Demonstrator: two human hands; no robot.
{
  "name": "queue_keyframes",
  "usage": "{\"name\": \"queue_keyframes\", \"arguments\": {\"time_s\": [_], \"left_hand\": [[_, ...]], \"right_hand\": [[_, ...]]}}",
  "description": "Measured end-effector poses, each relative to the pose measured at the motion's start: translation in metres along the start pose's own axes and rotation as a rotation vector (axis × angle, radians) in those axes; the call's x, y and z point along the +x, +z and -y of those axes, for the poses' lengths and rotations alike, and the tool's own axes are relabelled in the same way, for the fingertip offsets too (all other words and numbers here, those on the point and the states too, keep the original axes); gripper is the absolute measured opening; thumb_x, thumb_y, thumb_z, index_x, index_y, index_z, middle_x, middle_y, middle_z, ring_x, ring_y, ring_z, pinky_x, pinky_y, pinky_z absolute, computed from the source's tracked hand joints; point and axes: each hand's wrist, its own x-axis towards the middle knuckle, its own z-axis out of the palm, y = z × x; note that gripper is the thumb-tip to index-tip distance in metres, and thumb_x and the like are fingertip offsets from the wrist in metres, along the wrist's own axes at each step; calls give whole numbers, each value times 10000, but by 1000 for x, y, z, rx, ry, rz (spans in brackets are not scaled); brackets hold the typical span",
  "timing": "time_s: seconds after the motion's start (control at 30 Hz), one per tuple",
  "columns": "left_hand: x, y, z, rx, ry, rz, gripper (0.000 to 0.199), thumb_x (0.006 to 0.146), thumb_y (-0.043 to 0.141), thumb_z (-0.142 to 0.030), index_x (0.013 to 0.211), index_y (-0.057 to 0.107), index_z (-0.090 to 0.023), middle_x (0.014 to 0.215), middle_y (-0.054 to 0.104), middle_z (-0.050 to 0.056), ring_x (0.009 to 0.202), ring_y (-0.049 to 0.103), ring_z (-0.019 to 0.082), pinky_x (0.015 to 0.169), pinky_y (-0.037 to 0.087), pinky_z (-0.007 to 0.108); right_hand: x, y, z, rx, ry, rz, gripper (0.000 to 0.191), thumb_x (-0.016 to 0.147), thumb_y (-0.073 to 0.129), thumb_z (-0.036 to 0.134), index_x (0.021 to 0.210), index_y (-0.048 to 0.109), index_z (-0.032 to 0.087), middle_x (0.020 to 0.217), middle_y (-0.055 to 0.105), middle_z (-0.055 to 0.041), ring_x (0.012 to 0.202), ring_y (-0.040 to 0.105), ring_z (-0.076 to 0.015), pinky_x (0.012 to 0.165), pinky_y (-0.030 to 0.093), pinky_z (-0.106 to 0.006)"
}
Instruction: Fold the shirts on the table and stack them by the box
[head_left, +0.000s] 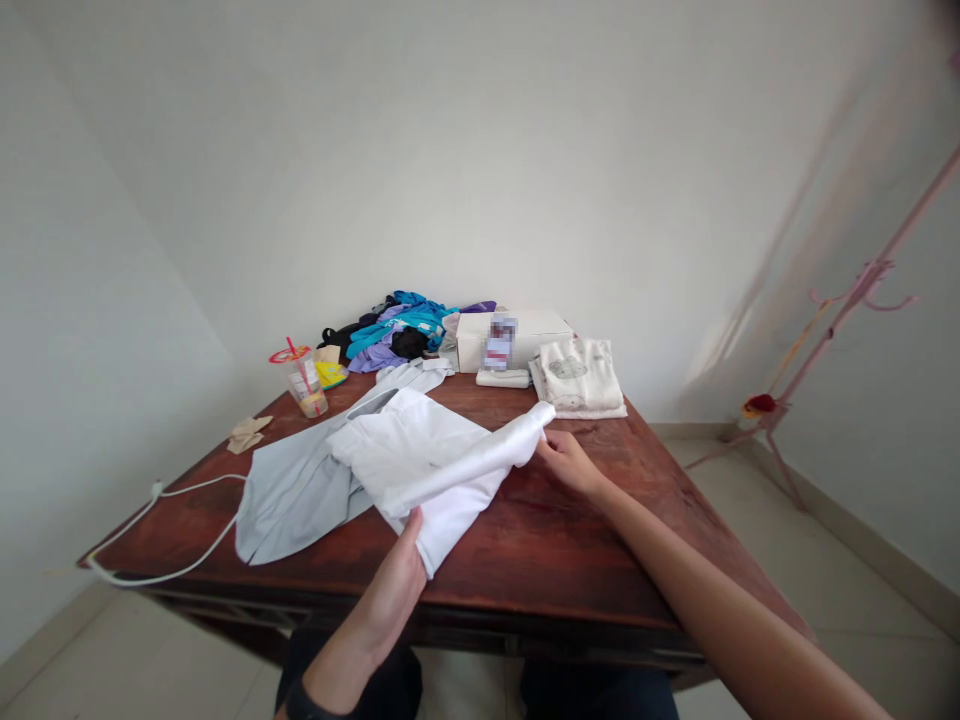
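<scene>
A white garment point(420, 435), partly folded over on itself, lies across the middle of the table. My left hand point(405, 560) grips its near edge, thumb on top and the other fingers hidden beneath the cloth. At the right end of the raised, folded strip, my right hand point(568, 460) pinches the fabric. Under the white garment and out to its left spreads a light grey garment point(292, 490), in contact with the table. The exact kind of the white garment cannot be made out.
Behind are a heap of blue, purple and black clothes point(409, 325), a white box point(536, 328) and a stack of folded white clothes point(581, 375). A plastic drink cup point(306, 385) and a white cable point(161, 580) are at the left. A pink coat stand point(832, 320) stands right of the wooden table point(637, 540).
</scene>
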Motion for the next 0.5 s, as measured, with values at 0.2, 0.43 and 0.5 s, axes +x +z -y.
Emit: {"name": "queue_keyframes", "arguments": {"time_s": [0.2, 0.43, 0.5], "left_hand": [[-5, -3, -4, 283, 51, -44, 681, 943, 636, -503, 1510, 471, -163, 1544, 490, 123, 1483, 373, 291, 1277, 181, 439], [-14, 11, -4, 654, 492, -48, 889, 846, 781, -371, 1594, 305, -304, 1646, 326, 100, 1461, 401, 333, 1226, 290, 495], [-20, 18, -2, 752, 509, 19, 642, 934, 673, -398, 1530, 460, -291, 1617, 389, 70, 1482, 369, 310, 1253, 239, 462]], "right_hand": [[2, 1, 1, 29, -29, -20, 454, 908, 568, 582, 869, 713, 154, 853, 734, -58, 832, 651, -249, 782, 531, -368], [1, 6, 13, 234, 2, 24, 428, 853, 657, 541, 1035, 736, 161, 1072, 758, -93, 1030, 677, -309, 945, 531, -452], [-1, 5, 18, 266, 28, 43, 454, 866, 640, 569, 1039, 746, 162, 1090, 758, -94, 1069, 671, -314, 994, 513, -447]]}}
